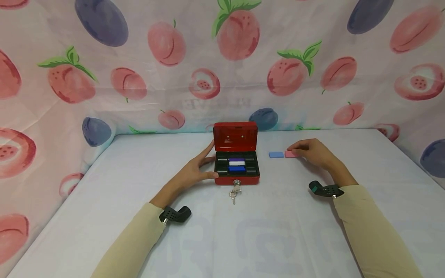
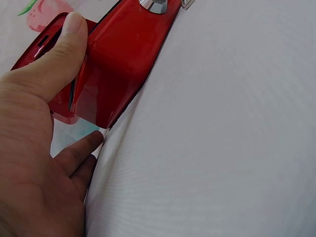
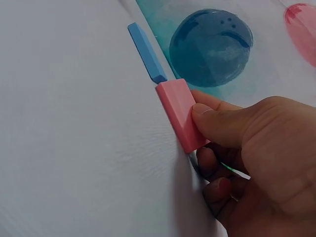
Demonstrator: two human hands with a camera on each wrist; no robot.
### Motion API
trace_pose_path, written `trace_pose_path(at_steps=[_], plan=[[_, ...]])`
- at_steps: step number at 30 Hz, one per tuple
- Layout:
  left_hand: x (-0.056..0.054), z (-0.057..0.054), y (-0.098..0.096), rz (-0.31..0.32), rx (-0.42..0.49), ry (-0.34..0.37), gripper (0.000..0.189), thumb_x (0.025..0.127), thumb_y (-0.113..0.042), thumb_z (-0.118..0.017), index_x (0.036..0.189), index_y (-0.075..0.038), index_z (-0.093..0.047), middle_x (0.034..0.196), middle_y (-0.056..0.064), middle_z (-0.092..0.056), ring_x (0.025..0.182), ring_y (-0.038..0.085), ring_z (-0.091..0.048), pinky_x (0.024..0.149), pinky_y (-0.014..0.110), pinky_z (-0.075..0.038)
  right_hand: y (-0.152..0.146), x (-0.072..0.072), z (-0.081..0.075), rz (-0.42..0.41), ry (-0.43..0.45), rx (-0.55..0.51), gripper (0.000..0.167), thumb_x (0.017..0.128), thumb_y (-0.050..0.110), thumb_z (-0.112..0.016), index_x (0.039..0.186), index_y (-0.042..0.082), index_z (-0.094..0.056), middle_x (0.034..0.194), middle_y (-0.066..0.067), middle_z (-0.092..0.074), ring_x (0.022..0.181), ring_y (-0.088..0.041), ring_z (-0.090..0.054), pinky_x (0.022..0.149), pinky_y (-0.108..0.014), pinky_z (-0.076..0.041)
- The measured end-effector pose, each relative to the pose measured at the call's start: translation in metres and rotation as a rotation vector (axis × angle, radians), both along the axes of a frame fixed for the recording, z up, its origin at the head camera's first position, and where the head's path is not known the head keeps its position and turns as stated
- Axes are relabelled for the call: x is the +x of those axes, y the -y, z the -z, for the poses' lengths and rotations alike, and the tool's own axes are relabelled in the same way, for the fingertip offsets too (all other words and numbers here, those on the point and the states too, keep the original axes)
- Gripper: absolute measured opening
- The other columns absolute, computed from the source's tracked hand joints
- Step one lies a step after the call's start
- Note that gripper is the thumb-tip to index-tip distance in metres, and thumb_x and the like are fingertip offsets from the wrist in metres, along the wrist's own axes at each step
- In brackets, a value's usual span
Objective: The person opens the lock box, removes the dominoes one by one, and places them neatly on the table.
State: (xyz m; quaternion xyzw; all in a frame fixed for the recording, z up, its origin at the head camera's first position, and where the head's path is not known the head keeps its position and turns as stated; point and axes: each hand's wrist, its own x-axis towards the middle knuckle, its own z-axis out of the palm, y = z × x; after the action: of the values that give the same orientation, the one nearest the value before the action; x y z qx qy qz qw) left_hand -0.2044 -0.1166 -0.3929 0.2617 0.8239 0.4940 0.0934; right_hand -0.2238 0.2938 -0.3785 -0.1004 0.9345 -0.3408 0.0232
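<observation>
A small red cash box stands on the white-covered table with its lid raised. In its black tray lie a purple block, a white block and a blue block. My left hand spreads along the box's left side, thumb at the front corner, index finger reaching up by the lid. To the right of the box, my right hand pinches a flat pink block between thumb and fingers. Just left of it lies a light blue block, close to the pink one's end.
A key in the front lock has another key dangling in front of the box. Behind the table hangs a fruit-print cloth. Black wrist cameras sit at both sleeve cuffs.
</observation>
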Motion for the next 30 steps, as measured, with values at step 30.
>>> trace_pose_path(at_steps=[30], plan=[[0.021, -0.03, -0.006, 0.005, -0.03, 0.025, 0.096, 0.084, -0.018, -0.074, 0.155, -0.027, -0.009, 0.147, 0.019, -0.037, 0.135, 0.035, -0.035, 0.109, 0.057, -0.019, 0.003, -0.003, 0.007, 0.002, -0.023, 0.009, 0.025, 0.095, 0.016, -0.06, 0.116, 0.004, -0.069, 0.12, -0.018, -0.061, 0.116, -0.035, -0.049, 0.1, -0.052, -0.037]])
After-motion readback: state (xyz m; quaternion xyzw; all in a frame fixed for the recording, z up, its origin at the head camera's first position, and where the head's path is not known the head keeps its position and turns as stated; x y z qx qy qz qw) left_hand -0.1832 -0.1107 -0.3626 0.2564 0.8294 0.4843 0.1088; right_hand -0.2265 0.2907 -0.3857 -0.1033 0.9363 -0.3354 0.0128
